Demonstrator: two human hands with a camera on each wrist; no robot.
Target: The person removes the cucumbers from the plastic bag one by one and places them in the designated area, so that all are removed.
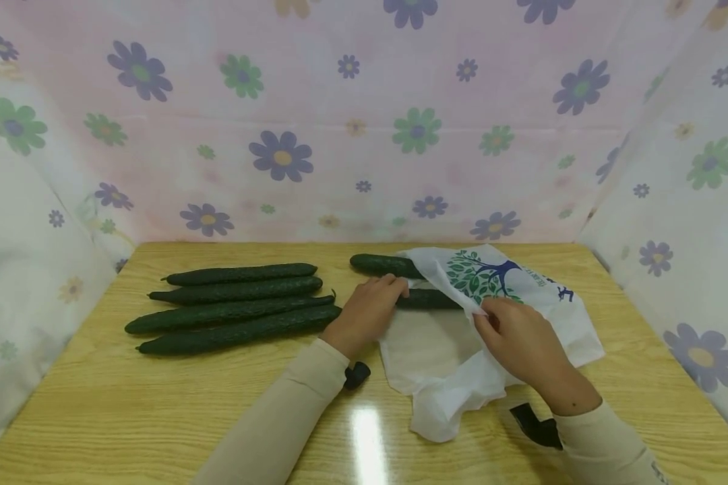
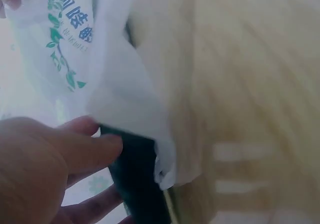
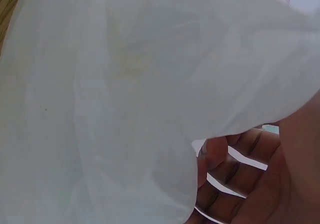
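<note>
A white plastic bag (image 1: 552, 313) with a printed tree lies on the table, its mouth facing left. My right hand (image 1: 524, 340) pinches the upper edge of that mouth and lifts it; in the right wrist view the curled fingers (image 3: 217, 151) show beside the white film. My left hand (image 1: 367, 310) grips the near end of a dark green cucumber (image 1: 431, 299), whose far part runs under the bag's raised edge. In the left wrist view, the thumb (image 2: 95, 151) lies along this cucumber (image 2: 137, 164). Behind it, another cucumber (image 1: 379, 264) sticks out of the bag; its right part is hidden.
Several more cucumbers (image 1: 236, 313) lie side by side on the left of the wooden table (image 1: 97, 404). Dark straps (image 1: 356, 376) show by both wrists. Flowered cloth (image 1: 340, 101) hangs behind the table and along both sides.
</note>
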